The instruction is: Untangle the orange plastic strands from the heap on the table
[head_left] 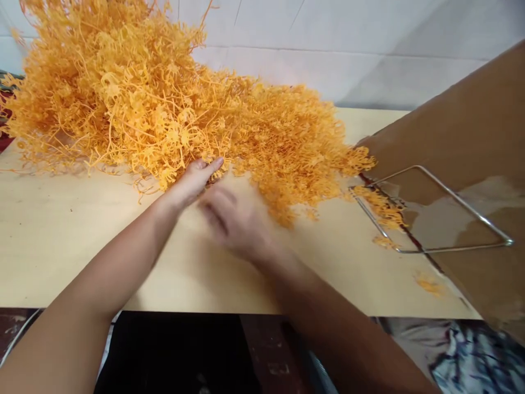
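Note:
A large heap of orange plastic flower sprigs [151, 104], thin-stemmed and branching, spreads across the back of the pale table [102, 230]. My left hand [196, 179] is at the heap's front edge, its thumb lying against some sprigs and its fingers closed round their stems, partly hidden. Just right of it, my right hand [240, 219] is over the table, close to the left fingertips. Motion smears its fingers, which look curled, and whether they hold anything does not show.
A brown taped cardboard box [463, 137] stands at the right, with a bent metal wire frame [463, 200] against it. Loose orange pieces [385, 210] lie near the frame. A white wall [369, 65] rises behind the table. Patterned cloth [471, 355] shows below at the right.

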Demonstrator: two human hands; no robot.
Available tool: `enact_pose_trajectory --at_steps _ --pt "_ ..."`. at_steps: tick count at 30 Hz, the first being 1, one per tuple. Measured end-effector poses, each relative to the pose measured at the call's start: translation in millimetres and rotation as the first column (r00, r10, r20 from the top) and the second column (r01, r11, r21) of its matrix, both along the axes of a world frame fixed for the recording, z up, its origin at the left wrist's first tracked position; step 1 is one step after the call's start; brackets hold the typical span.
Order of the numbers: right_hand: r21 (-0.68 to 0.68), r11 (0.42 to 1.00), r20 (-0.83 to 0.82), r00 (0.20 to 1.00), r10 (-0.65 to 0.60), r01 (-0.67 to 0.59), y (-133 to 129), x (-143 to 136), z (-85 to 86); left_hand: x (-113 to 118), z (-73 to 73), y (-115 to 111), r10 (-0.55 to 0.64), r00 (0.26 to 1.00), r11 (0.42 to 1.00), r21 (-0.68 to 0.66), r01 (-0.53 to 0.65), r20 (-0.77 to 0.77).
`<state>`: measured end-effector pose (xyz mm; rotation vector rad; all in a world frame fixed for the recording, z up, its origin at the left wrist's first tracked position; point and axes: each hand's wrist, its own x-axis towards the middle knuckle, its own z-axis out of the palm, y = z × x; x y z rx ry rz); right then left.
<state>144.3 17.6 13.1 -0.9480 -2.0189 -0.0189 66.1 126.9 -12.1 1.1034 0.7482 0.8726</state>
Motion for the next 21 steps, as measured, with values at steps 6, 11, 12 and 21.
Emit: enact_pose_trajectory --at_steps 6,11,12,21 --pt "-0.586 0.807 -0.621 0.597 -0.507 0.075 37.3 60.7 -20.6 -4.0 4.8 -8.3 -0.101 0.987 0.987 -0.111 0.115 0.126" --pt "-0.636 0.769 -0.579 0.699 -0.420 -0.064 41.6 51.1 -21.0 -0.7 8.2 -12.4 -0.087 0.994 0.994 -0.057 0.091 0.062" --pt "-0.621 0.783 -0.541 0.748 -0.385 -0.046 42.7 47.0 -21.1 0.3 7.5 -12.5 -0.077 0.996 0.997 -0.029 0.078 0.042" --pt "-0.543 0.840 -0.363 0.895 -0.261 0.025 46.5 53.1 -19.8 6.2 -3.8 -8.1 -0.140 0.990 0.990 0.031 0.139 0.022"
